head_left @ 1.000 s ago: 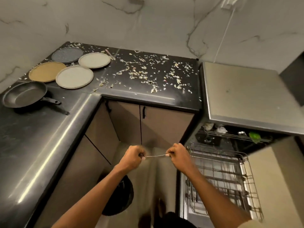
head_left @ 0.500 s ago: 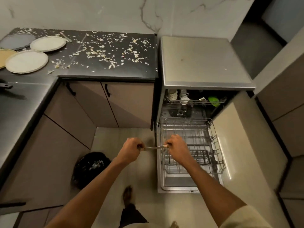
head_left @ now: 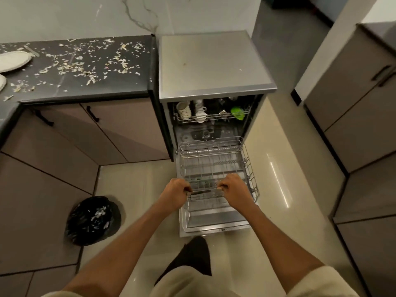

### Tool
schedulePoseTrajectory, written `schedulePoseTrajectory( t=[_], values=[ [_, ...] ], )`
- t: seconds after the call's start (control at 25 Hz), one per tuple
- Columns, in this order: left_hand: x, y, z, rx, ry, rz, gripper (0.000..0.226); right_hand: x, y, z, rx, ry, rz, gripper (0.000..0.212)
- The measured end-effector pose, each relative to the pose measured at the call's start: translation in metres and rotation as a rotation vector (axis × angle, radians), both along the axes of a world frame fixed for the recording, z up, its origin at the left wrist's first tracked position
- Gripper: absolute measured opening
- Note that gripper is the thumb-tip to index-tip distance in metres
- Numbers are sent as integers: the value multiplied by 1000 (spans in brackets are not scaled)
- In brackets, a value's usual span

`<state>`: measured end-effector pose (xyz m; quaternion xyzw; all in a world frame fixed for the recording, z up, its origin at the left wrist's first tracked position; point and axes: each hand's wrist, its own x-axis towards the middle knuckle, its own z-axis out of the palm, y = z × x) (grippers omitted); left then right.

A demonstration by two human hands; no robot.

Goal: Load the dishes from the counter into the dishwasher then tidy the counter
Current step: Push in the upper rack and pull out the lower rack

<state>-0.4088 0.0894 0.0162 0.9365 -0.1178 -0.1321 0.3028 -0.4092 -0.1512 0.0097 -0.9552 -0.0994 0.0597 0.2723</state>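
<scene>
Left hand (head_left: 174, 192) and right hand (head_left: 234, 190) pinching utensil (head_left: 204, 191) ends, lying crosswise over rack (head_left: 249, 166)

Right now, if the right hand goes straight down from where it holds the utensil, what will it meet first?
Most likely the lower rack of the open dishwasher. The right hand holds one end of the thin utensil above the rack's front part. How far above is unclear from this single view.
</scene>
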Motion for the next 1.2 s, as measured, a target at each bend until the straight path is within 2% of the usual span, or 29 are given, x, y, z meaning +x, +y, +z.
schedulePoseTrajectory(
  t=[0.2,0.4,0.56,0.68,0.8,1.2],
  values=[
    [36,-58,-16,38,31,-35,23,21,-60,-18,6,-5,-14,10],
    [79,-120,-53,71,83,-7,20,72,-119,-52,-41,123,-17,17],
    [110,-151,-89,117,121,3,18,107,-148,-83,-34,197,23,14],
    [130,-165,-130,140,129,14,21,132,-163,-125,0,220,32,11],
    [149,-170,-170,169,133,39,23,153,-168,-169,9,263,45,17],
    [213,-190,-344,276,202,119,29,224,-172,-356,-59,264,57,21]
  ],
)
